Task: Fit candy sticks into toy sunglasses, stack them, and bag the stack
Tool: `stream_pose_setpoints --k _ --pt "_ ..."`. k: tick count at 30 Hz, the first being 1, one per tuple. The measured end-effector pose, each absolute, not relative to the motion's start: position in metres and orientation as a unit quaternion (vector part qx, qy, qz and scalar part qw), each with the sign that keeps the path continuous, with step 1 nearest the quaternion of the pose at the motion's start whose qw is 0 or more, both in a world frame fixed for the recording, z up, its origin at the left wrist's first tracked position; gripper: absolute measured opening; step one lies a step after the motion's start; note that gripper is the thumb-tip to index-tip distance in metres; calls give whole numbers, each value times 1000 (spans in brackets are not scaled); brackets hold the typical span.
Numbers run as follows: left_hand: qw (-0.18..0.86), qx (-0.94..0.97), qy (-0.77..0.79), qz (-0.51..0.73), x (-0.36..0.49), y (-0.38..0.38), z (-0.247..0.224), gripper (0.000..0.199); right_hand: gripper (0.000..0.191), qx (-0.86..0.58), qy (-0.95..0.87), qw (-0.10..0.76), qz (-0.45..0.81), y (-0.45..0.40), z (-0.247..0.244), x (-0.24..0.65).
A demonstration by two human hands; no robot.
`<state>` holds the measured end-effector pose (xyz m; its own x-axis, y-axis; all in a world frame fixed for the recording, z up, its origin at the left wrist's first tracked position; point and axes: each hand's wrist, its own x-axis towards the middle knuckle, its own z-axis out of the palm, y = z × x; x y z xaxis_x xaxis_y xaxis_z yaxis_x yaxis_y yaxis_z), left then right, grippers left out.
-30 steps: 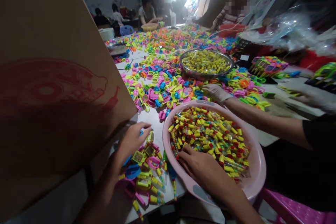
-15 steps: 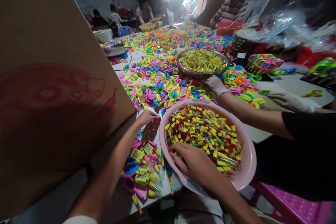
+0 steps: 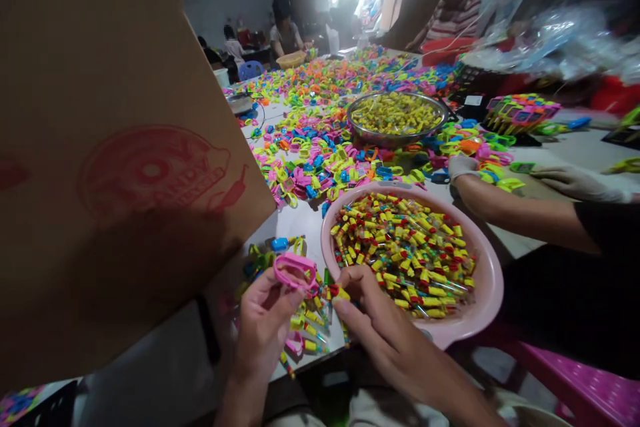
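Note:
My left hand (image 3: 265, 323) pinches a pink plastic toy watch (image 3: 295, 271), its band forming a loop, above the near table edge. Close to its right, my right hand (image 3: 387, 327) grips a small candy tube (image 3: 341, 292) with a yellow label and a red end between thumb and fingers. The two pieces are near each other but apart. Beside my right hand stands a pink basin (image 3: 493, 283) heaped with similar tubes (image 3: 405, 247). Below and behind my hands, several finished-looking watches and tubes (image 3: 313, 330) lie on the table, partly hidden.
A large cardboard box (image 3: 125, 80) fills the left side. Colourful toy watches (image 3: 320, 163) cover the table, around a steel bowl (image 3: 395, 117) of yellow pieces. A co-worker's gloved hands (image 3: 463, 167) work at right, above a pink stool (image 3: 590, 373). Other people sit farther back.
My left hand has come back toward me with a pink toy watch. My right hand has left the basin with a candy tube. The co-worker's near gloved hand has moved right.

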<state>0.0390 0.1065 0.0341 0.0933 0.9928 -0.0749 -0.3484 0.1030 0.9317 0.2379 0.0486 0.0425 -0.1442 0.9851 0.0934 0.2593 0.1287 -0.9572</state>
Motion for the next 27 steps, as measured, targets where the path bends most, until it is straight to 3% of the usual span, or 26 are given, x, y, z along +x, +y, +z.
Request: stream_pose_setpoints --k 7,20,27 --pt "611 377 413 560 47 70 31 38 47 -497 -567 451 478 24 51 214" --pt "595 423 391 561 46 63 12 24 56 -423 -459 493 607 22 44 209" --pt "595 430 419 534 40 57 -2 25 55 -297 -250 472 792 31 21 207"
